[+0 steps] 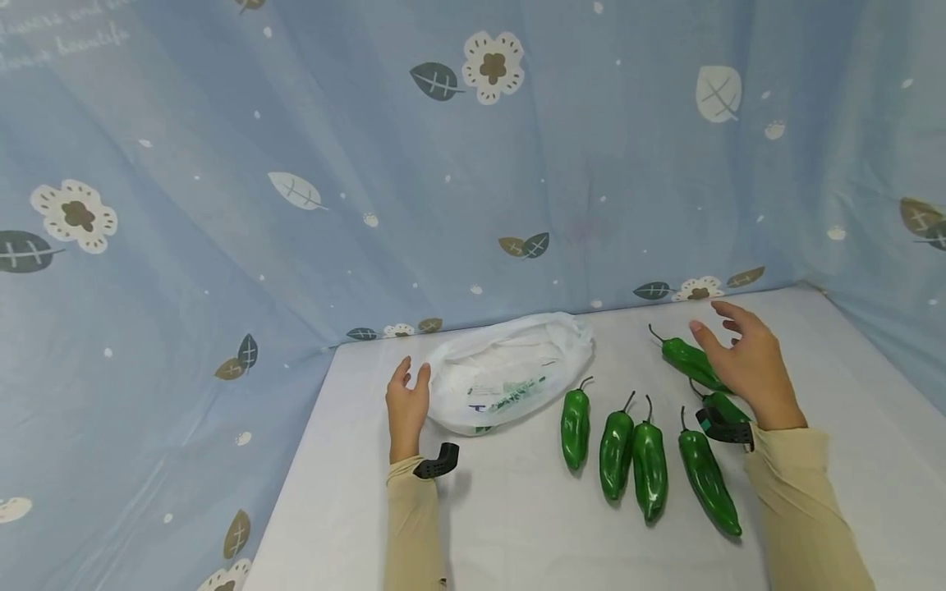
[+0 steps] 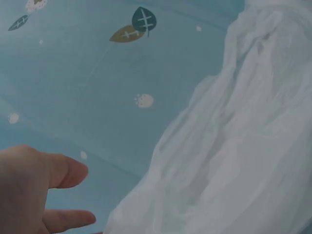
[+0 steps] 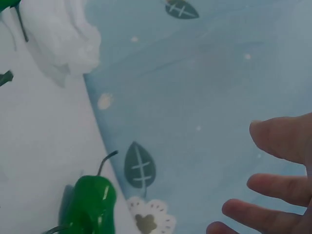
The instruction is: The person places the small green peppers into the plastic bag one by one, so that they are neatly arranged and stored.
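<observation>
A white plastic bag (image 1: pixel 510 369) with green print lies at the back of the table, its mouth spread wide. Beside its left end is my left hand (image 1: pixel 408 406), fingers relaxed and holding nothing; the left wrist view shows the thumb (image 2: pixel 68 170) apart from the bag's crumpled side (image 2: pixel 234 146). My right hand (image 1: pixel 750 361) hovers over the green peppers at the right, thumb and fingers spread with nothing between them. Nearest it are a pepper (image 1: pixel 691 361) at the back and another pepper (image 1: pixel 720 404) partly hidden by the wrist camera.
Several more green peppers, such as one by the bag (image 1: pixel 575 427) and one at the front right (image 1: pixel 709 484), lie with stems pointing back. The white table (image 1: pixel 517 525) ends at a blue patterned curtain (image 1: pixel 443 205) behind and along the left side.
</observation>
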A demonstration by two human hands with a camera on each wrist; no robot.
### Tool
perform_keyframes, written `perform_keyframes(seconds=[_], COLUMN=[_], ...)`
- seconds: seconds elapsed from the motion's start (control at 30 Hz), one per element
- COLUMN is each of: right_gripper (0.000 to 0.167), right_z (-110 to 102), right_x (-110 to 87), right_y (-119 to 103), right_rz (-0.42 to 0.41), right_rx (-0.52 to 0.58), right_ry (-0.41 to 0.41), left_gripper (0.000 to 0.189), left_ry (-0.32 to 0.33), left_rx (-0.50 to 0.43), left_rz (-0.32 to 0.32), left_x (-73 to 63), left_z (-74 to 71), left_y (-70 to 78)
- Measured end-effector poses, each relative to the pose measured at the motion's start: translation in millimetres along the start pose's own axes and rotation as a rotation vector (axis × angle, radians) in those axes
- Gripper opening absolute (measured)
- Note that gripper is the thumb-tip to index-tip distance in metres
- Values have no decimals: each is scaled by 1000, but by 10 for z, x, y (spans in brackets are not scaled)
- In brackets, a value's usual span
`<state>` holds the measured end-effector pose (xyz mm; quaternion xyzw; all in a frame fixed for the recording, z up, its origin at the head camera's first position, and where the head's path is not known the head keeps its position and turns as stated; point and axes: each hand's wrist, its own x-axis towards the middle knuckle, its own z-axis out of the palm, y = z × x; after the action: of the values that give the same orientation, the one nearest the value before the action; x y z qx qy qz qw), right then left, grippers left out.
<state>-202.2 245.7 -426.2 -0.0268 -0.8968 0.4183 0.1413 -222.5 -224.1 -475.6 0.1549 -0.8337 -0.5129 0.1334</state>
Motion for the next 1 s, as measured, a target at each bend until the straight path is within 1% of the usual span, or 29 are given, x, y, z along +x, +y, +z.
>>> perform_keyframes(seconds=[0.3, 0.53, 0.67, 0.87, 1.0], right_gripper=[68, 66, 66, 68, 70], right_z=[49, 55, 61, 66, 65], right_x=[38, 56, 54, 54, 56], right_y=[207, 311, 387, 492, 537], right_rz=[62, 65, 90, 137, 182], right_rx=[-30, -62, -62, -77, -93], right_ry=[-52, -82, -100, -115, -157], left_gripper=[59, 60, 60, 61, 61], left_ry=[-50, -87, -108, -123, -128], left_rx=[19, 27, 28, 25, 5], left_rz=[-101, -159, -179, -183, -181], left_x=[30, 19, 23, 20, 11], left_z=[21, 33, 24, 24, 29], left_y=[-62, -73, -91, -96, -107])
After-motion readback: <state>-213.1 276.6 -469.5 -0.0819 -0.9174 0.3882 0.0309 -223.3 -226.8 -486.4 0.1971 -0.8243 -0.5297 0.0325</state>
